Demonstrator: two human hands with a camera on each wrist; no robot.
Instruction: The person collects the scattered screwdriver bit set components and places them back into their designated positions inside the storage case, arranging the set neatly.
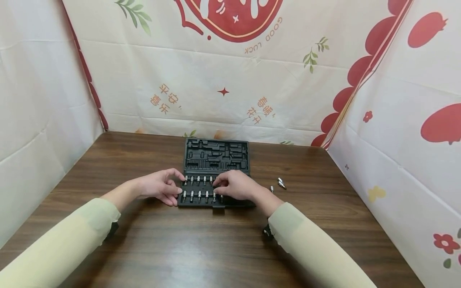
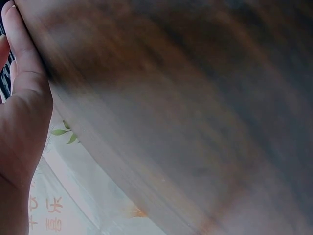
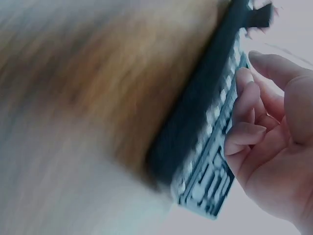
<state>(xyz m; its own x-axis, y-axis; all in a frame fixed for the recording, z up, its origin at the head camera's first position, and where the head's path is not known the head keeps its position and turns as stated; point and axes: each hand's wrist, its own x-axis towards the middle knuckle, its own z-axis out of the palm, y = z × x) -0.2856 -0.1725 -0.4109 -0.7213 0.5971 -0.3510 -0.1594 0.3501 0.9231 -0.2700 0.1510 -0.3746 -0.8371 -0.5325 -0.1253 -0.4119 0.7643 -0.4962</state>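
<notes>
Black tool case [image 1: 216,160] lies open at the middle of the wooden table [image 1: 144,248], two rows of sockets [image 1: 198,188] in its near half. Left hand [image 1: 161,187] grips its left edge, thumb and fingers curled round it. Right hand [image 1: 235,186] rests over the sockets with fingers curled; whether it pinches one cannot be told, and loose sockets [image 1: 281,183] lie just right.

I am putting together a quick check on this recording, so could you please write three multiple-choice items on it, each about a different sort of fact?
1. Where do the loose bits lie?
A. right of the black tool case
B. left of it
C. inside its far half

2. What colour are the sleeves?
A. red
B. pale green
C. black

3. What is the left hand doing?
A. lifting a bit clear
B. resting flat, far from the case
C. holding the case's left edge

Answers: 1 A, the bits lie on the wooden table to the case's right; 2 B, both arms show it; 3 C, its fingers meet that edge, while the right hand is over the bit rows.
</notes>
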